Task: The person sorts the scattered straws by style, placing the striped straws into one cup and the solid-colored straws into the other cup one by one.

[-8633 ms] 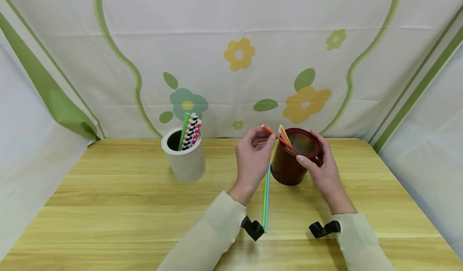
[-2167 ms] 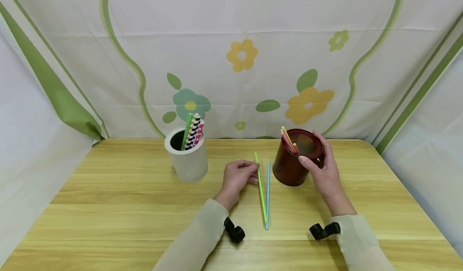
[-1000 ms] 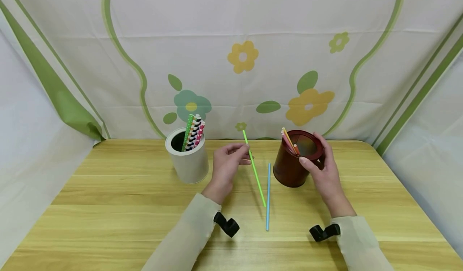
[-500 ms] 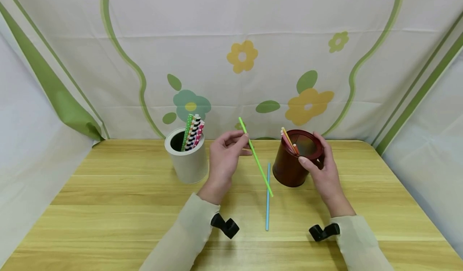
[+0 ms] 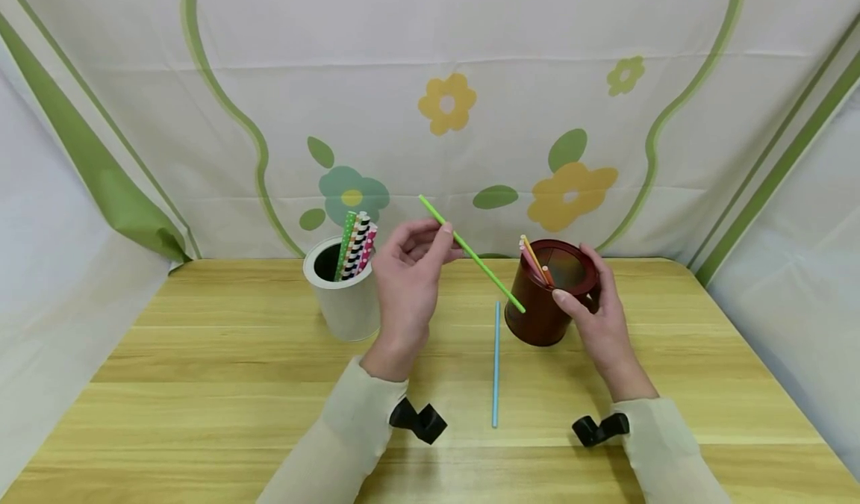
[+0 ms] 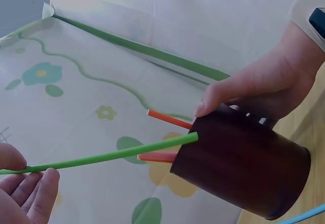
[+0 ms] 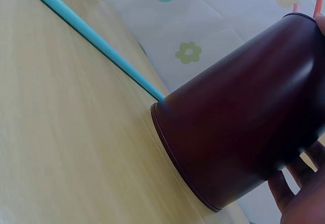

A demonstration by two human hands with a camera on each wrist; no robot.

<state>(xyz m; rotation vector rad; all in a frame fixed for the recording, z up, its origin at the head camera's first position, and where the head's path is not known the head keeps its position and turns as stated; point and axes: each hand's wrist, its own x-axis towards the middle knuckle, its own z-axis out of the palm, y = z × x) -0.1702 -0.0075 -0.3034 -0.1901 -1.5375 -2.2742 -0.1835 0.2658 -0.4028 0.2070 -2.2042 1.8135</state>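
My left hand [image 5: 408, 287] pinches a plain green drinking straw [image 5: 480, 263] between thumb and fingers, held in the air and slanting down to the right. Its lower end overlaps the side of a dark red can [image 5: 540, 323] in the head view; whether they touch I cannot tell. My right hand [image 5: 601, 325] grips that can at its right side, thumb at the rim, fingers partly hidden behind. Inside the can lean a few plain straws, among them an orange straw [image 6: 170, 119] and a pink straw [image 6: 158, 156]. A blue straw [image 5: 496, 362] lies on the table, left of the can.
A white can [image 5: 351, 313] stands on the left, holding several patterned straws [image 5: 356, 250], dotted and striped. Both cans are near the back edge of the wooden table [image 5: 222, 384]. A flowered curtain [image 5: 403, 33] hangs behind.
An orange straw went into the dark red can. My left hand then picked the green straw off the table from beside the blue one, raised it and tilted it toward the can.
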